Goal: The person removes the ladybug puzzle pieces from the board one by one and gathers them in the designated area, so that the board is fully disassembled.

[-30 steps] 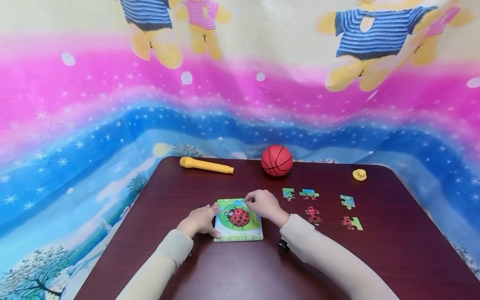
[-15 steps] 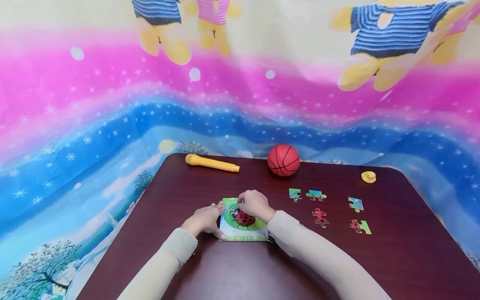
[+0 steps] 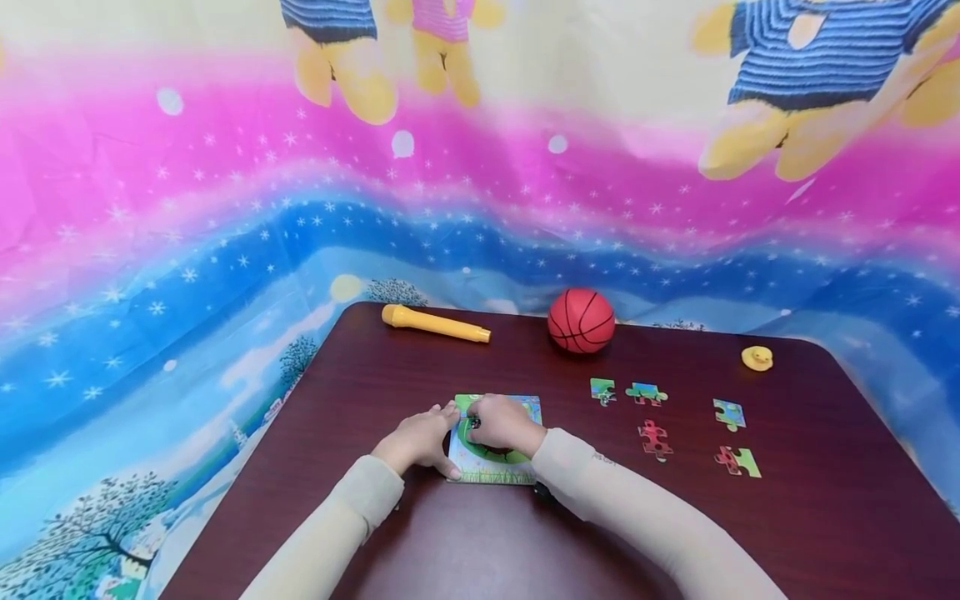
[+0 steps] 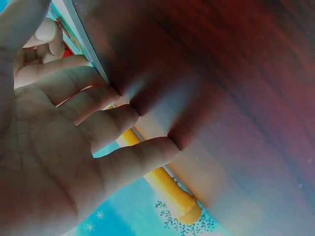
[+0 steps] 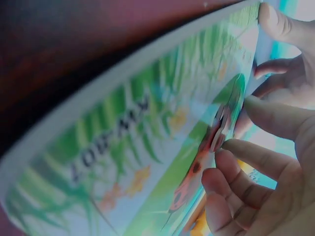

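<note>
A square ladybug puzzle board (image 3: 498, 475) lies flat on the dark table, with green grass printed along its near edge. My left hand (image 3: 416, 442) rests at its left side, thumb on the near corner and the fingers spread and fairly straight along the edge. Over the board's upper middle, my right hand (image 3: 506, 423) covers much of the ladybug picture. In the right wrist view its thumb and curled fingers close in on a small puzzle piece (image 5: 219, 129) with a pale edge, by the ladybug's picture. My fingers hide part of that piece.
Several loose puzzle pieces lie right of the board, among them a red one (image 3: 654, 440) and a green-and-red one (image 3: 738, 461). Along the far edge are a yellow toy microphone (image 3: 437, 323), a red basketball (image 3: 581, 321) and a yellow rubber duck (image 3: 757, 358).
My right hand has moved left and slightly nearer across the board, from its upper right to over the ladybug. The left hand stays at the board's edge. The head view has shifted slightly.
</note>
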Demonstrator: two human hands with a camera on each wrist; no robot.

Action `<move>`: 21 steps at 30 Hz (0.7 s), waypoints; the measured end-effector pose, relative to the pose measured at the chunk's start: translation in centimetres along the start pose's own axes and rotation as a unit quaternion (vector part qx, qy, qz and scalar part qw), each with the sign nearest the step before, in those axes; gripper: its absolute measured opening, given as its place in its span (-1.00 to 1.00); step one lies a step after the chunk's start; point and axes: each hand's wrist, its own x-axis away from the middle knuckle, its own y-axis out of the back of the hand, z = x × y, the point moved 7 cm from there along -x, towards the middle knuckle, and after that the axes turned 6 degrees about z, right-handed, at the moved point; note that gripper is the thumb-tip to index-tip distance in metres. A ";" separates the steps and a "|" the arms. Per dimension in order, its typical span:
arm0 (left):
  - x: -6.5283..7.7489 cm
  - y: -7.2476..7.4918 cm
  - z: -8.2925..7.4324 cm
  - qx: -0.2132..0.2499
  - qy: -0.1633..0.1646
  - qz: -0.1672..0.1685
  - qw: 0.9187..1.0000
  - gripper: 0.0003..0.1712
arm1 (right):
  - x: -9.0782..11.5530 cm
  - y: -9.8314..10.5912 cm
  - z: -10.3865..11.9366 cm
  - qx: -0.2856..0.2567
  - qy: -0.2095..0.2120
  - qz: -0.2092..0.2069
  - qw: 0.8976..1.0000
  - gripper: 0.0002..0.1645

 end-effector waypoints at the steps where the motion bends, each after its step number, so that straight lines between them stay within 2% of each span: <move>1: 0.0 0.0 0.0 0.002 -0.001 -0.001 1.000 0.22 | 0.1 -0.1 0.2 0.002 0.008 0.004 1.000 -0.59; 7: -0.1 0.1 0.0 0.003 -0.003 -0.002 1.000 0.22 | 0.4 -0.3 0.9 -0.001 0.031 0.018 0.999 -0.89; 9: -0.1 0.1 0.0 0.002 -0.002 -0.001 1.000 0.22 | 0.4 -0.2 0.9 -0.008 0.029 0.018 0.999 -0.91; 12: -0.1 0.1 0.0 0.002 0.001 0.003 1.000 0.22 | 0.4 -0.2 0.8 -0.027 0.023 0.012 0.999 -0.83; 15: 0.1 -0.1 0.3 0.002 0.009 0.003 1.000 0.22 | 0.1 -0.1 0.8 -0.071 0.016 0.002 0.997 -0.78; 21: 0.0 -0.1 0.6 -0.018 0.011 -0.003 1.000 0.23 | 0.0 0.8 0.2 -0.155 -0.013 -0.039 0.987 -0.88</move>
